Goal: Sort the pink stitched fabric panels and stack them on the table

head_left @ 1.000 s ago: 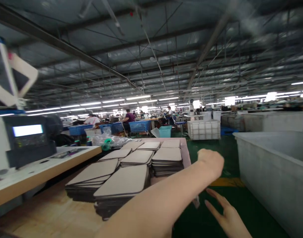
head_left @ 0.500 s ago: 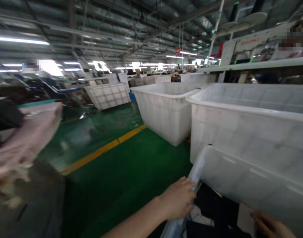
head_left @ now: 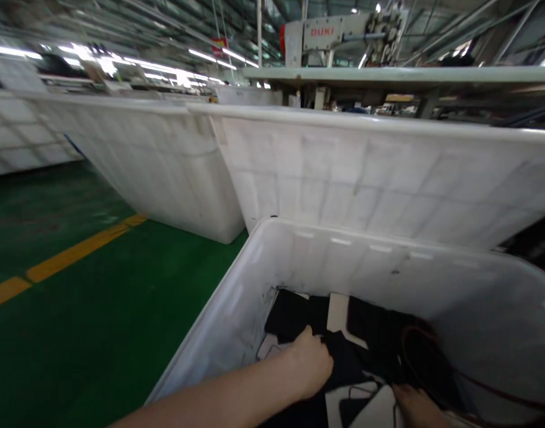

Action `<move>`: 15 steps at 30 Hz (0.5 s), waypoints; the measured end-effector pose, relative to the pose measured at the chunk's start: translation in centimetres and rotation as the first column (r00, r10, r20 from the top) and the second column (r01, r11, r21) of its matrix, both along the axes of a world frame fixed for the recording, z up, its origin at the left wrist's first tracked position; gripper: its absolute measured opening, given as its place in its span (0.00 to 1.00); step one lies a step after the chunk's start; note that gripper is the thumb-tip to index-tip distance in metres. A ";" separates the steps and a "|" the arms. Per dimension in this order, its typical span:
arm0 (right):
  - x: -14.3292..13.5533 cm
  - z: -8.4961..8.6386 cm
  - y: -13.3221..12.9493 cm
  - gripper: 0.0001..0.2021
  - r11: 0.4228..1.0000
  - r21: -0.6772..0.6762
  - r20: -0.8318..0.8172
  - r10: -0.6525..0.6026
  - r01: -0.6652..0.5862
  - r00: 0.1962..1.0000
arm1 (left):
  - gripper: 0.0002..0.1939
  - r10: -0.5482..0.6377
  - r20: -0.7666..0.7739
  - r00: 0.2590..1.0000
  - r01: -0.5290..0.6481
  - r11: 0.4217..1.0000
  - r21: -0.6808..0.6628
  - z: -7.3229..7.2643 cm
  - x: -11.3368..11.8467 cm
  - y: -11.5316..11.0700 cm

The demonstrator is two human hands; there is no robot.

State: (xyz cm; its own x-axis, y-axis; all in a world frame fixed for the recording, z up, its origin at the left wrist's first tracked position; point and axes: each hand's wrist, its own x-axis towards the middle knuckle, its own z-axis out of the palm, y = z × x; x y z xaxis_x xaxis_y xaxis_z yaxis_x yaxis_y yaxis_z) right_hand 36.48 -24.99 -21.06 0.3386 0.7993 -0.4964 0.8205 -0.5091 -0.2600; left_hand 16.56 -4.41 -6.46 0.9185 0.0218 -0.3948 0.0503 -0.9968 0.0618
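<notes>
Hands both down inside the near white bin [head_left: 237, 297]: the left hand [head_left: 310, 365] lies curled over the dark flat pieces [head_left: 370, 339] heaped on the bin's floor toward its left wall, fingers seemingly closing on the edge of one, though how firm the hold is I cannot tell. The right hand [head_left: 415, 404] sits at the near edge, mostly cut off, grip unreadable. Judgement: pinch one edge cleanly and lift straight up, clear of the brown cord [head_left: 428, 362] coiled beside the pile.
</notes>
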 end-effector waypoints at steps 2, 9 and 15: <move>-1.9 0.3 2.2 0.28 0.997 0.054 -0.104 0.054 -0.048 0.993 | 0.08 -0.021 -0.108 0.994 0.021 1.000 -0.006 0.1 -0.6 -0.4; -7.9 0.8 11.6 0.26 0.954 0.284 -0.257 0.176 -0.100 0.950 | 0.15 0.073 0.003 0.997 -0.073 0.995 -0.063 5.2 -0.6 2.6; -9.7 -2.0 11.1 0.18 0.982 0.138 -0.231 0.158 -0.128 0.960 | 0.18 0.174 0.024 0.984 -0.173 0.984 -0.042 7.7 -1.8 5.3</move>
